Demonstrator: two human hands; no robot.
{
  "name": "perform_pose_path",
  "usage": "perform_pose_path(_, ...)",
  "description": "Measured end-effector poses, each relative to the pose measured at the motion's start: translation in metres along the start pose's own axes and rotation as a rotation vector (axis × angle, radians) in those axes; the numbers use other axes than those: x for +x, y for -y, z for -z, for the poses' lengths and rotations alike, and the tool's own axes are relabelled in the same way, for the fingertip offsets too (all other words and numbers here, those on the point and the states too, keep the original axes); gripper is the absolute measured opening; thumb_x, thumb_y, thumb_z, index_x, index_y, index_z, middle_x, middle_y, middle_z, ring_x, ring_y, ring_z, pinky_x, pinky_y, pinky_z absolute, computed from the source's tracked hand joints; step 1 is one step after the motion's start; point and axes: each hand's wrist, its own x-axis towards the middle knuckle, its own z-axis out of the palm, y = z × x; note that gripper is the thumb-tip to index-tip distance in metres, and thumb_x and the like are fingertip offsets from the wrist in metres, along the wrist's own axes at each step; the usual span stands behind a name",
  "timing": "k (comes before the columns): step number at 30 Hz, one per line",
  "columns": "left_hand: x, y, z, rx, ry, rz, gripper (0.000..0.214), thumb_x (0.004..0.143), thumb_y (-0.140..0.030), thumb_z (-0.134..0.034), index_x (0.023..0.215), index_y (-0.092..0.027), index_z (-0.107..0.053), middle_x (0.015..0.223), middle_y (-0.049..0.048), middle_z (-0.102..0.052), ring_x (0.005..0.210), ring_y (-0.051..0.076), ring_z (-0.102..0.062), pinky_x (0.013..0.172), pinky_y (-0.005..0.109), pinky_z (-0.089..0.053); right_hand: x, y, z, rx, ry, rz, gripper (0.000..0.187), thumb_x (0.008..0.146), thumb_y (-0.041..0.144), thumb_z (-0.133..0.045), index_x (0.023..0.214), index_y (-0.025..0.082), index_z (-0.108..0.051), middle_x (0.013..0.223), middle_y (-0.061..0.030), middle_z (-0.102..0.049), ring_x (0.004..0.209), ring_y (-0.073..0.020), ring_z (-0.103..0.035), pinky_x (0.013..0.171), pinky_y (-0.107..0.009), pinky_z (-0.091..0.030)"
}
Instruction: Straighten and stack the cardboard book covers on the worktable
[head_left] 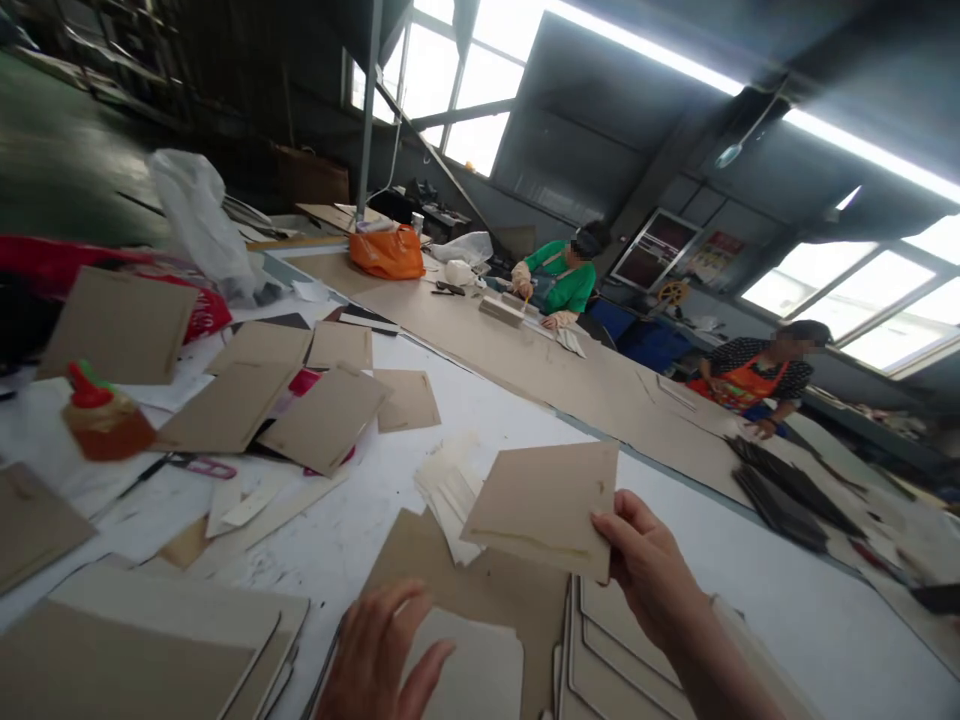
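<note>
My right hand [651, 560] pinches the right edge of a tan cardboard piece [544, 500], held up over the table. A yellowish glue line runs along its lower edge, and a small mark shows near the right side. My left hand [386, 650] hovers at the bottom, fingers apart, over a white card with rounded corners [472, 665]. Under that card lies a larger brown sheet [442, 570]. Dark-edged boards [622, 650] are stacked below my right hand. Beside the held piece is a small pile of pale strips [450, 490].
Several cardboard pieces [232, 405] lie scattered at left, near a red-capped glue bottle [105, 415] and pink-handled scissors [206, 467]. More boards [142, 650] fill the lower left. Across the long table are an orange bag [386, 250], two co-workers [562, 275] and dark stacked sheets [780, 500].
</note>
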Motion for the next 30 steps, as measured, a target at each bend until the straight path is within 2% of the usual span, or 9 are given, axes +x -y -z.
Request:
perform_pose_path(3,0.024,-0.032,0.014,0.010,-0.068,-0.170,0.019,0.076,-0.028,-0.058,0.091,-0.019,-0.051,0.081,0.0044,-0.060,0.076,0.015,-0.056,0.070,0.029,-0.046,-0.042,-0.004,-0.007,-0.058,-0.034,0.038,0.029,0.060,0.036,-0.061,0.062,0.021,-0.037,0.048,0.0080,-0.043,0.038,-0.0065,-0.042,0.030,-0.016,-0.033)
perform_pose_path(9,0.034,-0.089,0.042,-0.085,0.048,-0.432,0.009,0.076,-0.014,-0.055,0.081,-0.016,-0.048,0.063,-0.0004,-0.052,0.061,0.013,-0.046,0.060,0.028,-0.039,-0.095,-0.006,-0.030,-0.030,-0.068,0.090,0.023,0.063,0.029,-0.054,0.061,0.022,-0.032,0.046,0.0102,-0.041,0.035,-0.0067,-0.044,0.030,-0.017,-0.036)
perform_pose_path(16,0.039,-0.092,0.068,-0.002,0.070,-0.641,0.009,0.079,-0.009,-0.047,0.085,-0.012,-0.053,0.064,0.0021,-0.051,0.061,0.014,-0.043,0.058,0.029,-0.036,-0.124,0.000,-0.045,0.066,-0.032,0.084,0.020,0.063,0.026,-0.052,0.064,0.021,-0.033,0.047,0.0092,-0.046,0.036,-0.0070,-0.045,0.029,-0.017,-0.037)
perform_pose_path(19,0.050,-0.093,0.081,0.059,0.050,-0.735,0.007,0.080,-0.011,-0.046,0.081,-0.012,-0.053,0.063,0.0020,-0.051,0.059,0.014,-0.042,0.057,0.029,-0.035,-0.134,0.014,-0.049,0.083,-0.015,0.093,0.019,0.065,0.026,-0.053,0.067,0.020,-0.035,0.052,0.0083,-0.048,0.040,-0.0076,-0.048,0.032,-0.017,-0.040)
perform_pose_path(22,0.068,-0.094,0.096,0.113,0.039,-0.813,0.007,0.079,-0.012,-0.048,0.080,-0.012,-0.054,0.061,0.0021,-0.052,0.058,0.014,-0.042,0.055,0.030,-0.033,-0.147,0.036,-0.045,0.074,0.072,0.207,0.020,0.073,0.035,-0.053,0.072,0.019,-0.040,0.061,0.0055,-0.051,0.051,-0.0087,-0.052,0.039,-0.019,-0.045)
perform_pose_path(24,0.082,-0.092,0.106,0.100,0.019,-0.800,0.008,0.078,-0.012,-0.049,0.082,-0.013,-0.055,0.061,0.0023,-0.053,0.060,0.015,-0.043,0.057,0.030,-0.035,-0.154,0.043,-0.036,-0.002,0.089,0.317,0.024,0.078,0.042,-0.048,0.076,0.019,-0.044,0.067,0.0028,-0.054,0.055,-0.0095,-0.054,0.043,-0.020,-0.046)
perform_pose_path(26,0.092,-0.090,0.116,0.019,-0.043,-0.691,0.008,0.077,-0.011,-0.050,0.082,-0.014,-0.055,0.064,0.0023,-0.054,0.063,0.014,-0.046,0.060,0.030,-0.037,-0.159,0.034,-0.026,-0.154,0.006,0.389,0.027,0.080,0.045,-0.045,0.077,0.019,-0.048,0.069,0.0005,-0.055,0.057,-0.0101,-0.053,0.046,-0.021,-0.045)
perform_pose_path(28,0.094,-0.089,0.124,-0.097,-0.117,-0.477,0.006,0.077,-0.013,-0.052,0.080,-0.016,-0.055,0.066,0.0007,-0.055,0.065,0.012,-0.048,0.063,0.027,-0.040,-0.159,0.010,-0.018,-0.306,-0.087,0.369,0.031,0.081,0.047,-0.043,0.076,0.018,-0.051,0.069,-0.0017,-0.057,0.061,-0.0119,-0.054,0.050,-0.023,-0.045)
perform_pose_path(30,0.089,-0.088,0.126,-0.216,-0.155,-0.192,0.001,0.077,-0.017,-0.054,0.076,-0.018,-0.055,0.066,-0.0023,-0.054,0.061,0.009,-0.048,0.061,0.022,-0.040,-0.156,-0.023,-0.014,-0.354,-0.077,0.258,0.037,0.081,0.052,-0.039,0.080,0.018,-0.055,0.076,-0.0054,-0.059,0.073,-0.0160,-0.056,0.056,-0.026,-0.046)
